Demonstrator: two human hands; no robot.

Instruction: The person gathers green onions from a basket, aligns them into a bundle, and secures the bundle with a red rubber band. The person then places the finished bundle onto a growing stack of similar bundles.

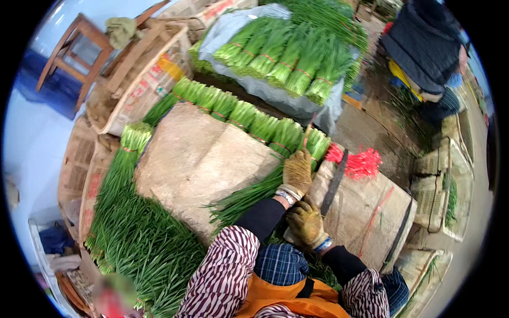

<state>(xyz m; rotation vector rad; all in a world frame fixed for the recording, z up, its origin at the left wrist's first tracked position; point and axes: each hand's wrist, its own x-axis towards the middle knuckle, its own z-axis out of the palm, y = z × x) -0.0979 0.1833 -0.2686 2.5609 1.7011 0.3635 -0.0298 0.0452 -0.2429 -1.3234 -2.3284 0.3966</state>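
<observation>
My gloved left hand (297, 169) lies at the right end of a row of tied chive bundles (242, 115). From its fingertips a thin reddish strip (308, 129) sticks out, seemingly pinched there. Loose green leaves (248, 190) spread left from under that wrist, over a beige woven sack (206, 151). Lower down, my gloved right hand (306, 222) has its fingers curled at the left edge of a sack-covered block (354, 210). Whether anything is inside those fingers is hidden. A bunch of pink-red ties (362, 163) rests on the block's far edge, beside a dark strap (335, 183).
More tied bundles (278, 55) lie on a grey plastic sheet (278, 95) ahead. Long greens (139, 230) are heaped at left. Plastic crates (431, 190) line the right side. A person in a dark jacket (421, 43) bends at upper right. A wooden chair (75, 59) stands upper left.
</observation>
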